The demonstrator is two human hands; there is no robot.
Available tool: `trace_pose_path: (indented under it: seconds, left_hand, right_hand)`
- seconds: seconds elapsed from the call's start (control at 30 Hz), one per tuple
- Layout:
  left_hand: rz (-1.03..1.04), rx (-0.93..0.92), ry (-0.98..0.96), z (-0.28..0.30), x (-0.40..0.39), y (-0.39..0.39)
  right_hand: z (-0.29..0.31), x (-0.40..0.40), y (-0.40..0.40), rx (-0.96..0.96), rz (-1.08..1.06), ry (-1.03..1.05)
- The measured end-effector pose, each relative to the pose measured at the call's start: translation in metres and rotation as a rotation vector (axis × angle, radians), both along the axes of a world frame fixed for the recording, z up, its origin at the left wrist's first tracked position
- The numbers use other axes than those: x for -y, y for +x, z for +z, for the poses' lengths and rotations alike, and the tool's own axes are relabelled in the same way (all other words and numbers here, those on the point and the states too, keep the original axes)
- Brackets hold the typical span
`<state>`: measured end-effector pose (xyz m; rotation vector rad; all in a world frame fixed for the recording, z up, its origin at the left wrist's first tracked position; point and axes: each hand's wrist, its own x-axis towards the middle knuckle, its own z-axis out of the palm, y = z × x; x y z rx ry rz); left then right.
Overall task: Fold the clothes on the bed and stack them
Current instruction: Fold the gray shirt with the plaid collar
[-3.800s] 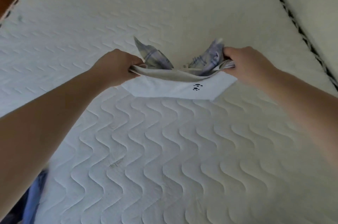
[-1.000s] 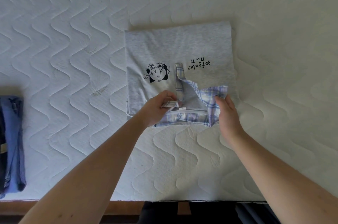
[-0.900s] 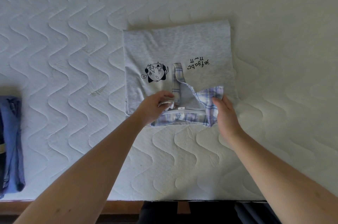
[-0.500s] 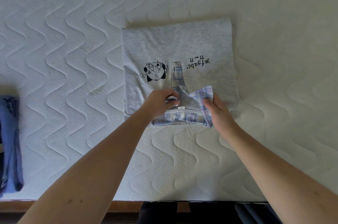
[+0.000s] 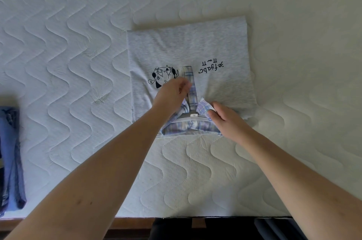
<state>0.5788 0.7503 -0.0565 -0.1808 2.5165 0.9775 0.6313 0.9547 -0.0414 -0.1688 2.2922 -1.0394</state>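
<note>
A folded grey shirt with a plaid collar lies flat on the quilted mattress, collar toward me. It bears a black cartoon print and upside-down lettering. My left hand rests on the left collar wing beside the plaid placket strip, its fingers curled at the strip. My right hand pinches the right plaid collar point between thumb and fingers.
A blue folded garment lies at the left edge of the mattress. The near edge of the mattress runs along the bottom, with a wooden bed frame and dark floor below it.
Since 3.8 s ago the shirt was laid down flat near the bed's edge. In the last second my right hand folded the right collar point inward, and my left hand slid up to the placket.
</note>
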Motion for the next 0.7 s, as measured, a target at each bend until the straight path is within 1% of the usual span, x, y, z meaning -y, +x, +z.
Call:
trace_pose_path:
  seconds: [0.07,0.13,0.2,0.3,0.4,0.53,0.57,0.63,0.67,0.7]
  left_hand:
    - [0.161,0.109,-0.028,0.000,-0.008,-0.012]
    - [0.145,0.205,-0.081,-0.002,-0.015,-0.022]
    - [0.146,0.295,-0.099,0.001,-0.022,-0.030]
    - [0.259,0.366,-0.045,0.002,-0.025,-0.033]
    - [0.296,0.281,-0.045,0.003,-0.021,-0.027]
    - [0.222,0.162,-0.139,0.005,-0.019,-0.010]
    - [0.190,0.110,-0.184,0.005,-0.020,-0.007]
    - [0.079,-0.079,-0.227,0.005,-0.021,-0.002]
    - [-0.007,-0.177,-0.191,0.005,-0.023,0.000]
    - [-0.113,-0.237,-0.126,0.005,-0.024,0.002]
  right_hand:
    - [-0.001,-0.001,0.000,-0.020,0.010,0.002]
    - [-0.003,-0.002,0.000,-0.026,-0.002,-0.006]
    - [-0.005,-0.002,0.002,0.000,-0.073,-0.050]
    - [-0.008,-0.003,0.004,0.012,-0.205,-0.139]
    - [-0.011,-0.003,0.006,-0.047,-0.248,-0.123]
    - [-0.014,-0.003,0.007,-0.124,-0.304,-0.028]
    - [-0.016,-0.004,0.006,-0.142,-0.306,0.003]
    - [-0.019,-0.005,0.002,-0.160,-0.301,0.066]
    - [-0.020,-0.005,0.000,-0.163,-0.287,0.093]
    - [-0.020,-0.004,-0.003,-0.169,-0.264,0.124]
